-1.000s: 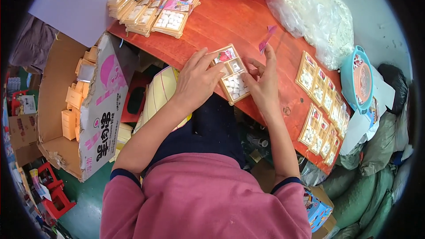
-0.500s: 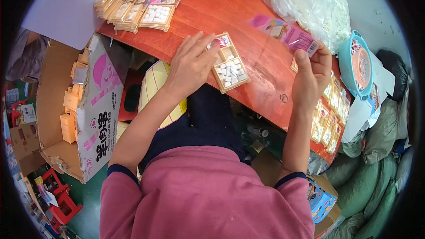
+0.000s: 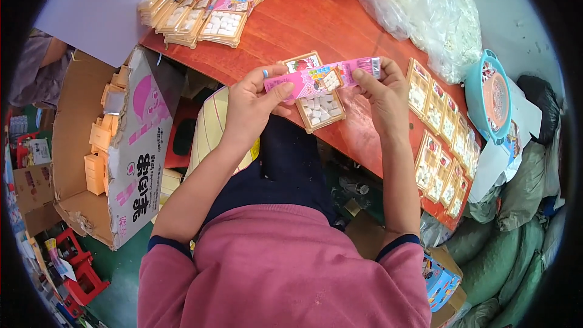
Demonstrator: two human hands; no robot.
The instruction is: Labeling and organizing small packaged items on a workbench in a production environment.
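Pink wrapper (image 3: 322,78) was pinched at both ends — by the left hand (image 3: 252,106) and the right hand (image 3: 384,97) — just above a small tray (image 3: 320,111) on the red table (image 3: 303,18).

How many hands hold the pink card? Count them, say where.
2: the left hand grips the pink card at its left end, the right hand at its right end.
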